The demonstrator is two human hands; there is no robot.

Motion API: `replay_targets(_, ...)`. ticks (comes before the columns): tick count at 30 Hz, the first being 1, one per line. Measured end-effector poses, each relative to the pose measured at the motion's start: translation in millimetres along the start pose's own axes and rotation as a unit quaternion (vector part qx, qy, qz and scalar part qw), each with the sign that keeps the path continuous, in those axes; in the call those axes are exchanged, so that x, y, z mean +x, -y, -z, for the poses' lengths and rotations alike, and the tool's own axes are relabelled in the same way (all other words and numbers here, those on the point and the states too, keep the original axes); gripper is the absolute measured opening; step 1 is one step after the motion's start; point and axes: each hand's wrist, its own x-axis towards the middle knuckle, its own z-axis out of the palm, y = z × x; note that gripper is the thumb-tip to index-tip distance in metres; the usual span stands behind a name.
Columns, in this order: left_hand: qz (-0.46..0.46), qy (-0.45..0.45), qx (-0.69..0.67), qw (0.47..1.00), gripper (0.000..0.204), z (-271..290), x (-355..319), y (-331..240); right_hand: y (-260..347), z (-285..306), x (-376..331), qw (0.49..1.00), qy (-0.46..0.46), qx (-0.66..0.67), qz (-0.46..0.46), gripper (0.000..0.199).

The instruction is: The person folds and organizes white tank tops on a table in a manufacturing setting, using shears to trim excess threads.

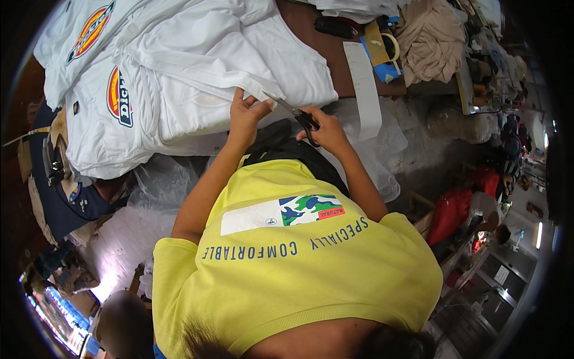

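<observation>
My left hand (248, 115) pinches the edge of a white T-shirt (197, 69), lifting part of the cloth off the pile. In my right hand (326, 130) is a pair of scissors (307, 122) with black handles, my fingers through the loops. The blades point up and to the left, their tips at the cloth edge close to my left fingers. Whether the blades are apart is too small to tell. More white T-shirts (173, 107) with a printed oval badge lie stacked beneath and to the left.
Right of the shirts, a long paper strip (363, 90) hangs over the brown table (341, 60). Beyond it sit a tape roll (391, 46) and a heap of beige cloth (427, 42). Clear plastic sheeting (382, 155) lies below the table edge. Other people are at far right and lower left.
</observation>
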Motion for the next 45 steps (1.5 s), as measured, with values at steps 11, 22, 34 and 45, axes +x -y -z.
replay_targets(11, -0.041, 0.017, 0.001, 0.999, 0.070, 9, 5, 5, 3, -3, 4, 0.993, -0.028, -0.097, 0.066, 0.070)
replay_targets(22, -0.025, 0.022, 0.013, 0.999, 0.066, 9, 6, 2, 0, -9, 13, 0.997, -0.023, -0.065, 0.033, 0.063)
replay_targets(34, -0.047, 0.036, 0.006, 0.998, 0.066, 21, 16, 0, 23, -9, 19, 0.990, -0.040, -0.120, 0.065, 0.069)
replay_targets(45, -0.031, 0.015, -0.031, 0.999, 0.065, 24, 22, -14, 4, -15, 20, 0.991, -0.054, -0.097, 0.071, 0.060)
